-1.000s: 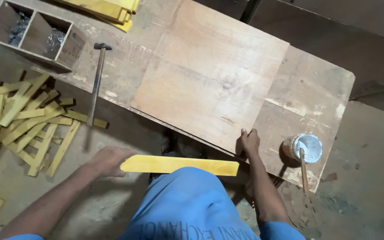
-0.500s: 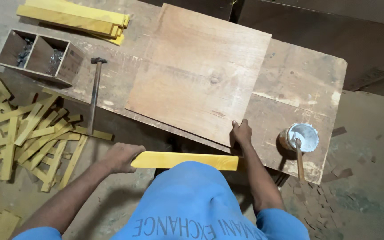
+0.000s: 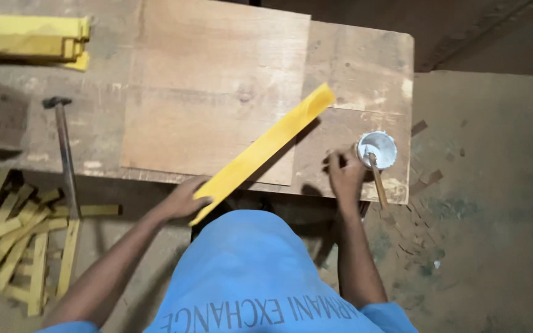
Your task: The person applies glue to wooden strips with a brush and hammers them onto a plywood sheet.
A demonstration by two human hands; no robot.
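Two hands busy: your left hand (image 3: 183, 198) is closed around the near end of the yellow slat (image 3: 261, 150), which angles up and away over the plywood sheet (image 3: 217, 92) on the tabletop (image 3: 365, 68). Your right hand (image 3: 343, 172) sits just beside the white glue pot (image 3: 377, 150), fingers curled at the stick (image 3: 377, 180) standing in it; whether they pinch it, can't tell. Reads as the gluing step: slat staged, glue not yet on it. Next move likely needs the stick loaded and run along the slat face while your left hand keeps it steady. Hammer (image 3: 64, 148) lies left of your left hand.
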